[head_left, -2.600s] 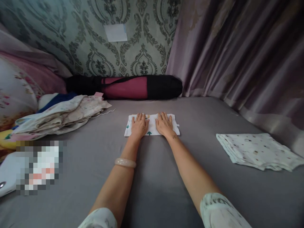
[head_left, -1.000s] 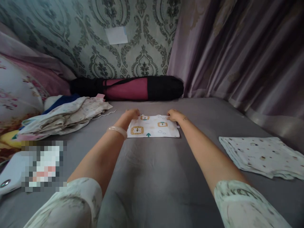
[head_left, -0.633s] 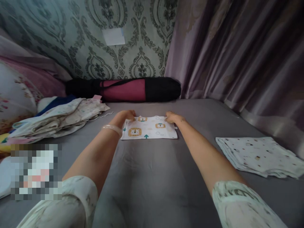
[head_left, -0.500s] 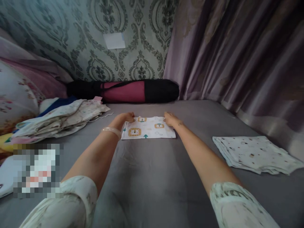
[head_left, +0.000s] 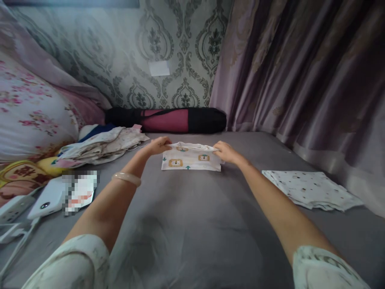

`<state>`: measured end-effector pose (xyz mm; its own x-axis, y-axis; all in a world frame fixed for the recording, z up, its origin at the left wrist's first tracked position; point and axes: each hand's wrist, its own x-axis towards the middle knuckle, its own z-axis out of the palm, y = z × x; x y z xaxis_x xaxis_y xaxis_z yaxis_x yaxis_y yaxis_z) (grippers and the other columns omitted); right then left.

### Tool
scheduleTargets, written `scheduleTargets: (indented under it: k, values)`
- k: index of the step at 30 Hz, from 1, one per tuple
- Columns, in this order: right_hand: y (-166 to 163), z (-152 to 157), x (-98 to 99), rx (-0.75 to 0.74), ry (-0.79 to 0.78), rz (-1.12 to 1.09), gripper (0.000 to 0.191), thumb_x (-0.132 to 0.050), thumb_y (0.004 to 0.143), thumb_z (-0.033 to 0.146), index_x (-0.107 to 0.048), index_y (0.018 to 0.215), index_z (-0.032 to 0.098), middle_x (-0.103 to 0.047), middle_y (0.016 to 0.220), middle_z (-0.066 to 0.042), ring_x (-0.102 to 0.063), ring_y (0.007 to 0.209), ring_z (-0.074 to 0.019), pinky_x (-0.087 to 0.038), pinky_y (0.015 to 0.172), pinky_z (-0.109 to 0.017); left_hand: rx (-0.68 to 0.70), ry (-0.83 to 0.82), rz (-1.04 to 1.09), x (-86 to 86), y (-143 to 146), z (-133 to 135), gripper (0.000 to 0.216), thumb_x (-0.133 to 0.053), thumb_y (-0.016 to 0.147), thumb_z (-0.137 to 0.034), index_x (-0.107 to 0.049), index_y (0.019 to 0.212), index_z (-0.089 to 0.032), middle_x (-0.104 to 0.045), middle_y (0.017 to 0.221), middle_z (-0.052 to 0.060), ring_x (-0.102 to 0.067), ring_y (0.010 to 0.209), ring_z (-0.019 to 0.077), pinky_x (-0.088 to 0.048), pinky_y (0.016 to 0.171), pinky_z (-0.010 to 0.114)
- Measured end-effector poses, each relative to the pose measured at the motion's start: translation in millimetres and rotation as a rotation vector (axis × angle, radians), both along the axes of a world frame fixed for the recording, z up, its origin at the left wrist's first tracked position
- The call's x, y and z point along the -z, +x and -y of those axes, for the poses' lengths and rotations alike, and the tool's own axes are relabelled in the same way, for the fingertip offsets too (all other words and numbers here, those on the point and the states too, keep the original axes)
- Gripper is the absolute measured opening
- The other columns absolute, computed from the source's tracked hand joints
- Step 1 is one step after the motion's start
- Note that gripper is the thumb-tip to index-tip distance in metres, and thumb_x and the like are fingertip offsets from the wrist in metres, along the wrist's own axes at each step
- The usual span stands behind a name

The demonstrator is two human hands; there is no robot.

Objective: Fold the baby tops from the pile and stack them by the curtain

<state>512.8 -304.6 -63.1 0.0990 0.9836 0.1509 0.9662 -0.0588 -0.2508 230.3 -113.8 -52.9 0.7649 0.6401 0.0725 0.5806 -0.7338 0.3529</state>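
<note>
A folded white cloth garment (head_left: 192, 159) with orange lion faces and green arrows lies in the middle of the grey bed sheet (head_left: 204, 224). My left hand (head_left: 160, 145) pinches its far left corner, with a pale bangle on that wrist. At the far right corner my right hand (head_left: 225, 151) is closed on the same cloth. Between my hands the far edge is lifted a little and shows layered folds. The near edge still rests flat on the sheet. Its exact garment kind cannot be made out.
On the right lies a folded white printed garment (head_left: 313, 189). A clothes heap (head_left: 105, 144) is at the left, before a floral pillow (head_left: 33, 108). Nearer left are a white power bank (head_left: 49, 198), cables and a blurred-out device (head_left: 81, 192). A black-and-red long bag (head_left: 168, 120) lies along the wall.
The far edge of the lion-print cloth has risen off the sheet in my two hands. My view has shifted left, bringing the power bank and more of the pillow into sight.
</note>
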Motion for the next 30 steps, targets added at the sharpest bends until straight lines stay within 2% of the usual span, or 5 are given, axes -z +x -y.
scheduleTargets:
  k: [7, 11, 18, 25, 30]
  values:
    - [-2, 56, -53.4, -0.205, -0.209, -0.491, 0.031, -0.065, 0.079, 0.040, -0.070, 0.100, 0.018, -0.073, 0.093, -0.003, -0.065, 0.086, -0.0190, -0.048, 0.077, -0.029, 0.152, -0.269, 0.001, -67.0, -43, 44, 0.037, -0.061, 0.073, -0.046, -0.071, 0.094, -0.018, -0.070, 0.084, 0.002, -0.063, 0.080, 0.0185, -0.045, 0.067, 0.024]
    - [1, 72, -68.0, -0.156, -0.292, -0.767, 0.047, -0.071, 0.071, 0.053, -0.070, 0.106, 0.020, -0.073, 0.099, -0.005, -0.067, 0.090, -0.0202, -0.051, 0.083, -0.034, 0.128, -0.359, -0.004, -81.0, -53, 58, 0.039, -0.062, 0.072, -0.048, -0.071, 0.096, -0.019, -0.072, 0.086, 0.003, -0.065, 0.082, 0.0198, -0.047, 0.070, 0.025]
    - [15, 55, -59.4, -0.104, -0.311, -0.682, 0.043, -0.071, 0.072, 0.049, -0.071, 0.103, 0.018, -0.073, 0.100, -0.006, -0.065, 0.089, -0.0185, -0.050, 0.083, -0.031, 0.154, -0.443, 0.100, -55.4, -37, 43, 0.039, -0.066, 0.072, -0.048, -0.071, 0.095, -0.017, -0.071, 0.088, 0.004, -0.064, 0.081, 0.0189, -0.049, 0.073, 0.029]
    - [14, 35, -27.9, -0.009, 0.240, -0.296, 0.030, -0.056, 0.083, 0.027, -0.069, 0.108, 0.017, -0.072, 0.100, -0.004, -0.064, 0.088, -0.0188, -0.048, 0.081, -0.032, 0.062, -0.029, 0.441, -29.1, -22, 36, 0.032, -0.057, 0.081, -0.035, -0.068, 0.101, -0.014, -0.071, 0.091, 0.006, -0.062, 0.082, 0.0172, -0.049, 0.075, 0.028]
    - [1, 53, 16.7, -0.039, 0.246, -0.107, 0.033, -0.049, 0.088, 0.019, -0.067, 0.115, 0.021, -0.070, 0.113, -0.006, -0.064, 0.099, -0.0201, -0.045, 0.091, -0.033, 0.073, 0.119, 0.231, 10.5, -36, 60, 0.032, -0.044, 0.088, -0.027, -0.068, 0.107, -0.018, -0.072, 0.098, 0.007, -0.065, 0.086, 0.0185, -0.048, 0.081, 0.028]
